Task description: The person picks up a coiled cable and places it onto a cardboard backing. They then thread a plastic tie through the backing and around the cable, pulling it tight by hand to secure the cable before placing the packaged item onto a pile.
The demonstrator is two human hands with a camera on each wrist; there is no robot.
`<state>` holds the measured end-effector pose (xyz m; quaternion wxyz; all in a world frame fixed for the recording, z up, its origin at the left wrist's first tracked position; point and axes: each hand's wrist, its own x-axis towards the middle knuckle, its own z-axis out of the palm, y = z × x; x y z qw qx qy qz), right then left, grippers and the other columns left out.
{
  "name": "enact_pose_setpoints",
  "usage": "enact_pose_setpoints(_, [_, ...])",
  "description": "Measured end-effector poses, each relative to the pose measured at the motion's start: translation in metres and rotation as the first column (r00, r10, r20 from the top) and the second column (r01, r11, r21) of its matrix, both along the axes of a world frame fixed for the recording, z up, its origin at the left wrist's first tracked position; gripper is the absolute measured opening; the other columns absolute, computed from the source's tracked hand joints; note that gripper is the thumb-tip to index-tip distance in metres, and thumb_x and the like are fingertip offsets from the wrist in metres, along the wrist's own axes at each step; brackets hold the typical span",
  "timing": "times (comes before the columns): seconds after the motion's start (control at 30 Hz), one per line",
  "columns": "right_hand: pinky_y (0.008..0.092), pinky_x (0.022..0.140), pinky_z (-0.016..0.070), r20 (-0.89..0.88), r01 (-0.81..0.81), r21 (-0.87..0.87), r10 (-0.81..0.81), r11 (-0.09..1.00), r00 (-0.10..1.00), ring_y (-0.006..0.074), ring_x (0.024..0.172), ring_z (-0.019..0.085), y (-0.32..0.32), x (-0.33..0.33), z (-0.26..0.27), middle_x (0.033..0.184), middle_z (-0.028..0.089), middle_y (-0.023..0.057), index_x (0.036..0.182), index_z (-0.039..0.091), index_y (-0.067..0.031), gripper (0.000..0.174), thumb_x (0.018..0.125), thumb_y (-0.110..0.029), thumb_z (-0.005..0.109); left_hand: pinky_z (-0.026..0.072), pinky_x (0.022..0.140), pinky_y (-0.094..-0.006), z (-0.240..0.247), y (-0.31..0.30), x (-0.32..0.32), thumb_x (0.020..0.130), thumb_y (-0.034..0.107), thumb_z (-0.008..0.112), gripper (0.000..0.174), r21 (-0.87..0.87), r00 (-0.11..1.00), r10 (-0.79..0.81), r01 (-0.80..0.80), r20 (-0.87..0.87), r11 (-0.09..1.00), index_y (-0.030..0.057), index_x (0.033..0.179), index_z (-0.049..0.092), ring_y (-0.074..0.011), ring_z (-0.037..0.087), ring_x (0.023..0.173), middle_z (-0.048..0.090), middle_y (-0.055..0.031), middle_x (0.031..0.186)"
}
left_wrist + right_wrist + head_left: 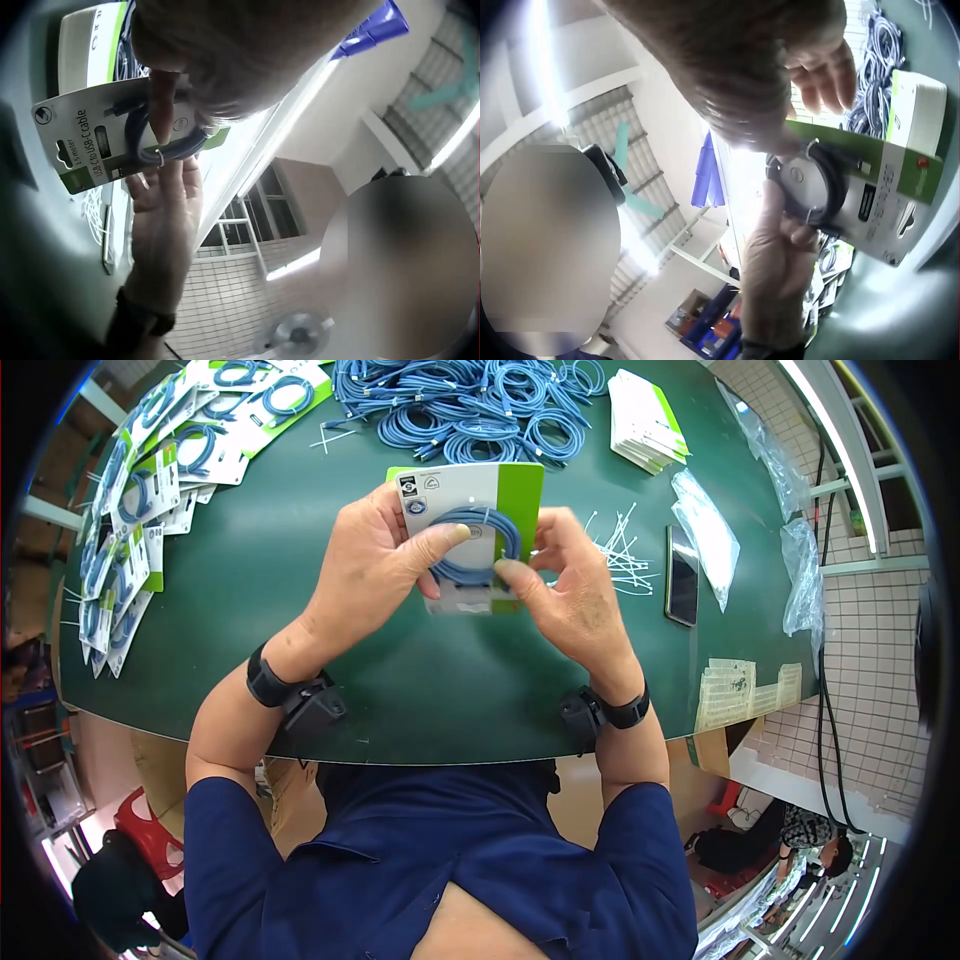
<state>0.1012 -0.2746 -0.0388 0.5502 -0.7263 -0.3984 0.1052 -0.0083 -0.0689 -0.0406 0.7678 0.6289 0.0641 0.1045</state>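
A white-and-green packaging card (520, 488), printed "USB-C to USB-C cable" in the left wrist view, is held up over the table. A coiled blue-grey USB-C cable (462, 573) lies against its face, with a white cable tie (160, 156) around the coil. My left hand (370, 560) grips the card's left side, thumb across the coil and fingers behind. On the opposite side, my right hand (582, 592) pinches the coil's lower right with its thumb, its fingers partly hidden behind the card.
Loose white cable ties (628, 560) lie right of the hands, beside a phone (682, 575) and a plastic bag (708, 535). Coiled cables (480, 405) are heaped at the back, near a stack of cards (645, 420). Carded cables (135, 500) pile up at left on the green table (270, 550).
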Motion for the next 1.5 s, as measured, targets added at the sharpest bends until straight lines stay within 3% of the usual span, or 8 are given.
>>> enact_pose_setpoints(0.2, [0.0350,0.082,0.0548,0.561,0.152,0.145,-0.207,0.978,0.801,0.0216,0.097,0.062,-0.004,0.003,0.022,0.118,0.066,0.0091,0.124,0.072,-0.0075,0.041,0.085,-0.006,0.085,0.0587,0.056,-0.0229,0.004,-0.010,-0.006,0.100,0.012,0.076,0.031,0.199,0.993,0.102,-0.113,0.067,0.973,-0.0047,0.125,0.067,-0.0092,0.071,0.073,0.077,-0.0093,0.100])
enact_pose_setpoints(0.3, [0.0389,0.085,0.0508,0.843,0.095,0.038,-0.083,0.995,0.531,0.0255,0.098,0.058,0.003,-0.011,0.027,0.119,0.065,0.0072,0.115,0.079,-0.0124,0.039,0.078,-0.010,0.088,0.0582,0.057,-0.0236,0.009,-0.013,-0.008,0.099,0.012,0.077,0.031,0.263,0.995,0.089,-0.099,0.050,0.960,-0.0038,0.125,0.068,-0.0089,0.070,0.071,0.077,-0.0085,0.098])
enact_pose_setpoints(0.67, [0.0419,0.083,0.0513,0.874,0.132,0.079,-0.132,0.988,0.467,0.0281,0.099,0.060,0.005,-0.002,0.027,0.113,0.068,0.0051,0.099,0.082,-0.0139,0.028,0.073,-0.014,0.091,0.0572,0.057,-0.0241,0.003,-0.017,-0.007,0.098,0.010,0.077,0.026,0.366,0.992,0.084,-0.114,0.099,0.924,-0.0032,0.119,0.070,-0.0076,0.069,0.068,0.077,-0.0070,0.092])
enact_pose_setpoints(0.87, [0.0404,0.080,0.0538,0.871,0.294,0.079,-0.210,0.952,0.445,0.0283,0.095,0.063,-0.021,0.043,0.015,0.105,0.072,0.0069,0.092,0.081,-0.0091,0.017,0.078,-0.014,0.090,0.0601,0.057,-0.0233,0.017,0.005,-0.009,0.100,0.008,0.074,0.028,0.215,0.993,0.102,-0.111,0.053,0.970,-0.0039,0.123,0.067,-0.0121,0.072,0.075,0.077,-0.0090,0.103])
enact_pose_setpoints(1.0, [0.0391,0.078,0.0556,0.770,0.502,0.018,-0.332,0.865,0.545,0.0271,0.089,0.067,-0.053,0.079,0.003,0.099,0.074,0.0101,0.094,0.080,-0.0043,0.014,0.082,-0.010,0.086,0.0634,0.059,-0.0248,0.026,0.011,-0.010,0.103,0.009,0.071,0.031,0.119,0.994,0.077,-0.085,0.076,0.989,-0.0052,0.130,0.062,-0.0160,0.075,0.085,0.076,-0.0127,0.113])
enact_pose_setpoints(1.1, [0.0394,0.074,0.0570,0.274,0.274,-0.456,-0.159,0.847,0.949,0.0256,0.082,0.070,-0.069,0.084,0.001,0.093,0.075,0.0136,0.096,0.079,-0.0002,0.016,0.083,-0.008,0.083,0.0653,0.061,-0.0259,0.020,0.019,-0.005,0.105,0.010,0.069,0.034,0.044,0.988,0.097,-0.103,0.117,0.994,-0.0062,0.133,0.059,-0.0183,0.076,0.092,0.074,-0.0150,0.119])
enact_pose_setpoints(1.4, [0.0375,0.073,0.0583,0.340,0.269,-0.579,-0.072,0.770,0.938,0.0248,0.078,0.071,-0.080,0.113,-0.038,0.091,0.076,0.0150,0.098,0.080,0.0000,0.019,0.082,-0.010,0.083,0.0669,0.063,-0.0273,0.015,0.040,0.001,0.107,0.014,0.068,0.040,0.024,0.956,0.218,-0.227,0.197,0.974,-0.0075,0.138,0.056,-0.0209,0.077,0.096,0.072,-0.0170,0.125])
enact_pose_setpoints(1.5, [0.0380,0.073,0.0584,0.211,0.186,-0.619,-0.066,0.763,0.975,0.0263,0.078,0.071,-0.077,0.117,-0.037,0.090,0.075,0.0147,0.096,0.079,-0.0006,0.015,0.084,-0.010,0.081,0.0670,0.063,-0.0275,0.013,0.039,0.001,0.106,0.014,0.068,0.040,0.039,0.956,0.226,-0.238,0.187,0.971,-0.0074,0.138,0.055,-0.0212,0.077,0.096,0.072,-0.0169,0.124])
